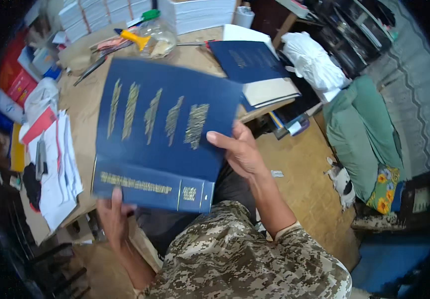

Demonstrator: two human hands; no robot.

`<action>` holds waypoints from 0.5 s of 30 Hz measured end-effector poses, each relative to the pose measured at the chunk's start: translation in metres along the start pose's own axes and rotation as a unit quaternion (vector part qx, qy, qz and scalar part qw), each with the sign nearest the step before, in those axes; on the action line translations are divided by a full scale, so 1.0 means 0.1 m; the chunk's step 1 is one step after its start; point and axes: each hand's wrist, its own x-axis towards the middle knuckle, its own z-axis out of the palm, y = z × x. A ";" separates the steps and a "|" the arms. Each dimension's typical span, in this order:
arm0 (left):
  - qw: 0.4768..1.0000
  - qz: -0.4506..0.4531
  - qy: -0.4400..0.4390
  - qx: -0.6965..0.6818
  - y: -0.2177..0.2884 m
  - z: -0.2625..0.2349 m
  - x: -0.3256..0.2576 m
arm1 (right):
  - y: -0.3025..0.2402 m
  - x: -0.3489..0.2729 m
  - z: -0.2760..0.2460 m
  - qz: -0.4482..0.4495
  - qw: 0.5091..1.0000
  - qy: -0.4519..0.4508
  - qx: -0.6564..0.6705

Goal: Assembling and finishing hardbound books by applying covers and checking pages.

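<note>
At its right edge, thumb on top, the right hand (245,152) pinches the navy cover (162,162), left hand (113,215) clamped on its spine strip (137,190) below, likely two-point support to keep it flat, partly over the desk (82,149), another blue cover (247,52) lying beyond.

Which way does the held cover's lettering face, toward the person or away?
Toward: gold lettering on the blue cover shows in the head view.
</note>
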 end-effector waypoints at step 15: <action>0.892 0.067 0.071 0.442 -0.78 -0.14 -0.50 | 0.40 -0.63 1.67 -0.441 0.648 -0.453 -0.425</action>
